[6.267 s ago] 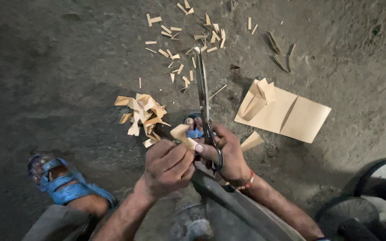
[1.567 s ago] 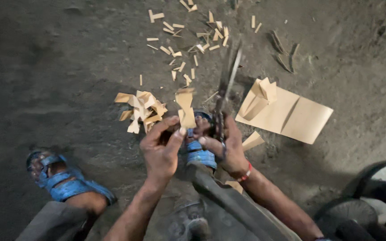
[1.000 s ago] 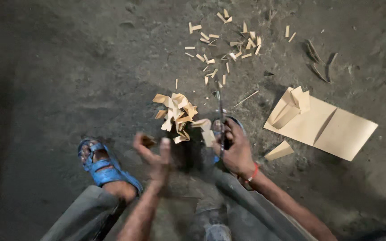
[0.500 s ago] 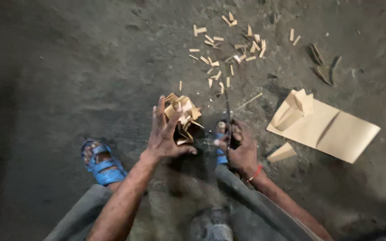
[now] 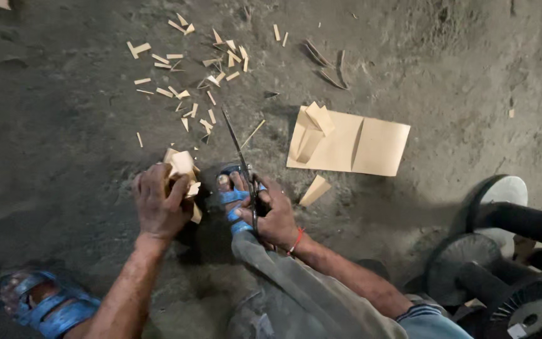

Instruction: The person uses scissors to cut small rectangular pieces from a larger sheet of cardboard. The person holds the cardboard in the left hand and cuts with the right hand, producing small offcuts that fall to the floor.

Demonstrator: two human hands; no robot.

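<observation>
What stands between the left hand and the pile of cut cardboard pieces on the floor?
Nothing visible does. The left hand already lies on the pile of cardboard pieces, fingers closed over it. The scissors are in the right hand, beside the pile.

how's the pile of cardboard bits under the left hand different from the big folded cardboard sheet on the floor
The pile of cardboard bits is small cut pieces heaped together, gripped by the left hand; the folded cardboard sheet is one large flat piece with a crease, lying untouched on the floor. The pile sits beside the scissors held in the right hand; the sheet lies farther off, with a few folded pieces on it. Both are the same tan cardboard.
</observation>
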